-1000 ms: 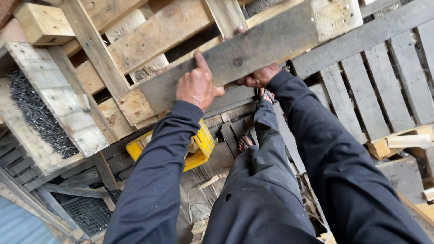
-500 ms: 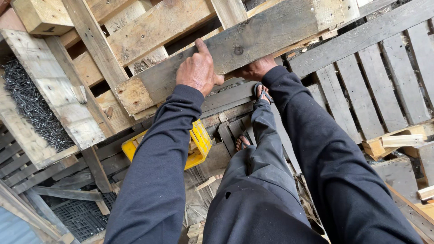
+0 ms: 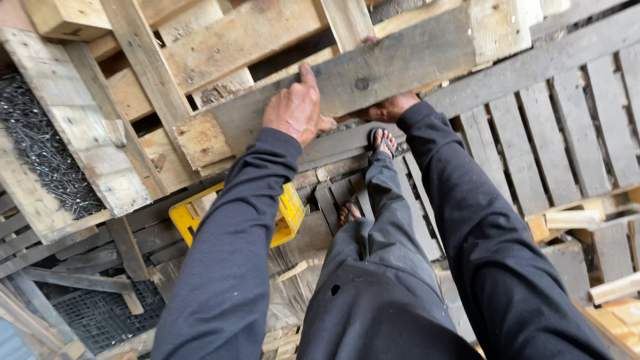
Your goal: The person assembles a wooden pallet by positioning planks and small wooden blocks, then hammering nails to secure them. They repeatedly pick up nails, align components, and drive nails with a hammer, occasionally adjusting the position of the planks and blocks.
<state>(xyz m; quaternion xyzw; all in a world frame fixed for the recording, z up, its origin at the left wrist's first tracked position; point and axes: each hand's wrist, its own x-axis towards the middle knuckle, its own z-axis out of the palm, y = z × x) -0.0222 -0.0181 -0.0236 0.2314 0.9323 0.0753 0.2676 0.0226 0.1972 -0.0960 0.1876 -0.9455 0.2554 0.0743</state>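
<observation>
Left hand (image 3: 295,107): laid flat on the face of the grey plank (image 3: 373,70), palm to the wood; fingers close together and pointing up the board, thumb stuck out to the side along the lower edge.
Right hand (image 3: 392,107): tucked under the plank's lower edge, just beside the left thumb; mostly hidden by the board, finger state cannot be told.
Grey plank: weathered board, tilted, running from a pale block end at lower left up to a pale block at upper right; held up in front of the body, across a lighter wooden pallet (image 3: 143,73) behind it.
Sleeves: dark long sleeves on both arms, reaching up from the bottom edge.
Feet: sandalled foot (image 3: 382,141) planted on a grey pallet (image 3: 553,120) just below the hands; other foot (image 3: 349,213) lower, near the crate.
Yellow crate (image 3: 290,213): plastic, partly hidden behind the left forearm, resting among slats.
Nails (image 3: 40,150): dark heap at far left, behind a pale board.
Black mesh (image 3: 100,317): lower left, under slats.
Loose offcuts (image 3: 573,219): pale wood pieces at right edge.
</observation>
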